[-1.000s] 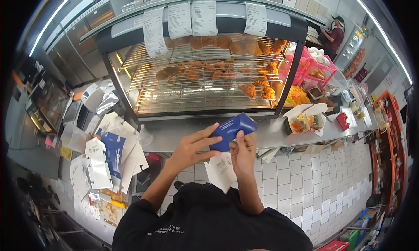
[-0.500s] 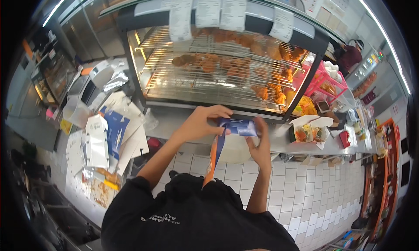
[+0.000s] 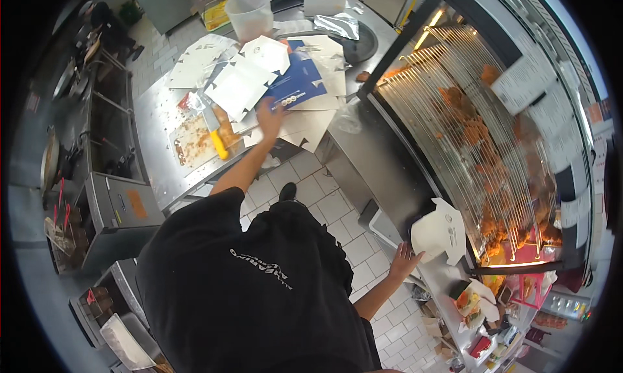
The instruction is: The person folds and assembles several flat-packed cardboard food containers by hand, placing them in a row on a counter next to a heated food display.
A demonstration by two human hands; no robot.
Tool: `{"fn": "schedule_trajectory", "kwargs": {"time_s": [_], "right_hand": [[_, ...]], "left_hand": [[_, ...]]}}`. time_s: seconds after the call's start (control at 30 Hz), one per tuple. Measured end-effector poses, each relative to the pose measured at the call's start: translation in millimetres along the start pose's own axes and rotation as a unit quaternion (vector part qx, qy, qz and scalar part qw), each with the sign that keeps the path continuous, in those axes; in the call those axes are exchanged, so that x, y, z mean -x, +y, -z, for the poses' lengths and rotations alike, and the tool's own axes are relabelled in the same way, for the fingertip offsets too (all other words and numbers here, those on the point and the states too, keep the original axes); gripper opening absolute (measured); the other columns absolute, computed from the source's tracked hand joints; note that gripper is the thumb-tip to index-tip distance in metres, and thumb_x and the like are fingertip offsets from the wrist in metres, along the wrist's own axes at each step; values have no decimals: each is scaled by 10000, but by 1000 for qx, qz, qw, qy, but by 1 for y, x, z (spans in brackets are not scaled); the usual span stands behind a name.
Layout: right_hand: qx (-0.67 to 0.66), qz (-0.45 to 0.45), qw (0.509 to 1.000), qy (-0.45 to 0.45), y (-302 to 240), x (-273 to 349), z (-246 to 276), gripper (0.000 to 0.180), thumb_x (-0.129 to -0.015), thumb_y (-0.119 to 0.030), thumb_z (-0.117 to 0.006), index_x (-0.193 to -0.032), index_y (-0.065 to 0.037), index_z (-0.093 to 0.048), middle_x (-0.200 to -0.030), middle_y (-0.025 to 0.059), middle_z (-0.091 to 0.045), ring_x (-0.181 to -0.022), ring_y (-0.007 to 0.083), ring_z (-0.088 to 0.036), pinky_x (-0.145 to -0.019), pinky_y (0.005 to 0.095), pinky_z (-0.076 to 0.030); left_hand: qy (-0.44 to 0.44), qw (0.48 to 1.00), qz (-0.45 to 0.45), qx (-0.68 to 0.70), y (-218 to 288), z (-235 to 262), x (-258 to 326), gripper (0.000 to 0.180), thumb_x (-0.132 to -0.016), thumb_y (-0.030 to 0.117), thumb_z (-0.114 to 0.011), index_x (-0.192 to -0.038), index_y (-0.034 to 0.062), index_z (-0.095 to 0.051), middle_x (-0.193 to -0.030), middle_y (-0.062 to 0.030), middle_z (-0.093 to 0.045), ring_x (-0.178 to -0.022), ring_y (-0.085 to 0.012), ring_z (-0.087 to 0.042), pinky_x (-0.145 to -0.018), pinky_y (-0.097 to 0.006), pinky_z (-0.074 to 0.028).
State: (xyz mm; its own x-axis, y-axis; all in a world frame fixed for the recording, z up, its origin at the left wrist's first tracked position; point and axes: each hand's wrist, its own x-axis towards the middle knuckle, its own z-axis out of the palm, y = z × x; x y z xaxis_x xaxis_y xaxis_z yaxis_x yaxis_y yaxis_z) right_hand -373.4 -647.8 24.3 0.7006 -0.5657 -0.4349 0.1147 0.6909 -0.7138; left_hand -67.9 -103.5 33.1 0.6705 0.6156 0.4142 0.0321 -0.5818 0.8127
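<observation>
The two hands are staying well apart. The left hand (image 3: 269, 121), slightly blurred, is hovering at or just over a stack of flat cardboard cartons and is covering a corner of one blue flat carton with white print (image 3: 302, 81); whether it is gripping anything, I cannot tell. The right hand (image 3: 403, 262) is spreading its fingers against the near edge of one open white folded carton (image 3: 433, 236), which is standing on the stainless steel counter (image 3: 389, 168) beside the glass-fronted heated cabinet (image 3: 467, 133).

Several plain white flat cartons (image 3: 239, 87) are overlapping the blue one. Near them, one yellow-handled knife (image 3: 217, 139) is lying on a stained surface, and one translucent plastic tub (image 3: 250, 16) is standing behind the stack. Beyond the open carton, one food-filled box (image 3: 470, 305) and one small red carton (image 3: 480, 347) are sitting along the counter. One other person (image 3: 102, 25) is standing at far left.

White lettering is crossing the black shirt (image 3: 259, 288); small dark print is marking the open carton, and at least two printed paper slips (image 3: 522, 84) are hanging on the cabinet.
</observation>
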Motion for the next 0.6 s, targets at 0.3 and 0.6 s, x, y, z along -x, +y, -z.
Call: {"fn": "schedule_trajectory", "kwargs": {"time_s": [0.3, 0.6], "right_hand": [[205, 70, 966, 142, 49, -3, -17, 647, -928, -384, -632, -1413, -67, -345, -1422, 157, -386, -1138, 323, -549, -793, 417, -501], [253, -29, 965, 65, 130, 51, -140, 483, -928, -330, -638, -1328, -122, -467, -1261, 74, -534, -1099, 288, -596, -864, 429, -471]], "left_hand": [[67, 866, 489, 85, -108, 59, -150, 964, -724, 454, -817, -1405, -50, -358, -1404, -249, -451, -1275, -400, -478, -973, -560, -456], [91, 795, 569, -189, -143, 41, -207, 1096, -637, 526, -852, -1415, -33, -319, -1353, -225, -502, -1326, -404, -431, -1051, -540, -415]]}}
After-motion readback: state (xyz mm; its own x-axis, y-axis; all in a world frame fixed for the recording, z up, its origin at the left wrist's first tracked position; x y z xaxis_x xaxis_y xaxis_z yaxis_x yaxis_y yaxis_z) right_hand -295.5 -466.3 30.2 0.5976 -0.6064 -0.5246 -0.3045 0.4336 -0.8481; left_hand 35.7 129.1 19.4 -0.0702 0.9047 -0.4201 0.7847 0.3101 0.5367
